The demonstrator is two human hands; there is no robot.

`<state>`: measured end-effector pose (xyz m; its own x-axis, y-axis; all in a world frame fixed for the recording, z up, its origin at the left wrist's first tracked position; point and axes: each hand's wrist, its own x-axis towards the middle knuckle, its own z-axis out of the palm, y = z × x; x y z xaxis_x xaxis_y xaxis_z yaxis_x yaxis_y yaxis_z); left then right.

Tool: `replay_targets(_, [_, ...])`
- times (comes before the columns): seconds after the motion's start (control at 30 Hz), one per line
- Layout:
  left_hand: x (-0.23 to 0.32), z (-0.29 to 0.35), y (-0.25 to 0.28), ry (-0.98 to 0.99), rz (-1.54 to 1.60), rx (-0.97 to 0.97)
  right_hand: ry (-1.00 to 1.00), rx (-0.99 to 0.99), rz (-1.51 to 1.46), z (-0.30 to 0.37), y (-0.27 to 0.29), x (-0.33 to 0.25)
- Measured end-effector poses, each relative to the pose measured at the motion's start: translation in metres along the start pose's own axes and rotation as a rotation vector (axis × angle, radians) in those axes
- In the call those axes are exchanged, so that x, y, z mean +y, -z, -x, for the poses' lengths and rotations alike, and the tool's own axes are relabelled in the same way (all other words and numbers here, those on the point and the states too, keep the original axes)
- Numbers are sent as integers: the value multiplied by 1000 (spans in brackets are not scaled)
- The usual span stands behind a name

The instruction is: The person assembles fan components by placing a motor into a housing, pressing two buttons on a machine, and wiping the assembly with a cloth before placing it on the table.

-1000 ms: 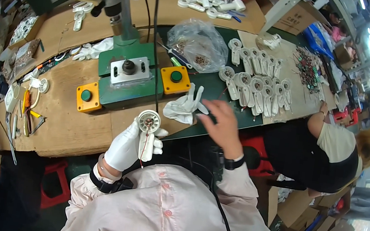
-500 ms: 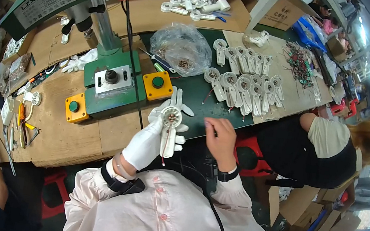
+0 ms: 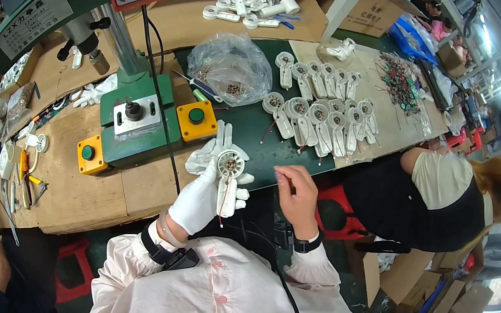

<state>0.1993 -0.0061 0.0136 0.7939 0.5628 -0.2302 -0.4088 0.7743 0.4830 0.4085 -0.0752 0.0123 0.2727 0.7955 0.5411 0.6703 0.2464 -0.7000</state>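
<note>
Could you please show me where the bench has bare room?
The brown tabletop is bare between the hand tools and left yellow button box, as is a green strip between the right hand and white fan housings. Those crowd the right side.

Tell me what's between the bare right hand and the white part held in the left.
Head view: gloved fingertips of the left hand jut past the white part; then an open gap to the right hand, green tabletop partly behind.
</note>
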Motion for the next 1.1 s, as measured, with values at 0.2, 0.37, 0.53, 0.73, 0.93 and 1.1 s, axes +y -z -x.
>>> replay_targets(0.2, [-3,12,-1,12,26,27,-98,-130,-152,-5,-9,-19])
replay_targets(0.37, [1,17,-1,-18,-17,41,37,-216,-288,-38,-13,-33])
replay_targets(0.53, [6,29,2,-65,-41,27,189,-397,-291,-57,-15,-48])
replay_targets(0.73, [7,33,2,-70,-22,35,275,-516,-185,-64,-19,-58])
replay_targets(0.93, [9,32,7,-51,-1,12,243,-472,-186,-57,-21,-51])
replay_targets(1.1, [6,22,2,-26,38,42,177,-302,-147,-39,-13,-36])
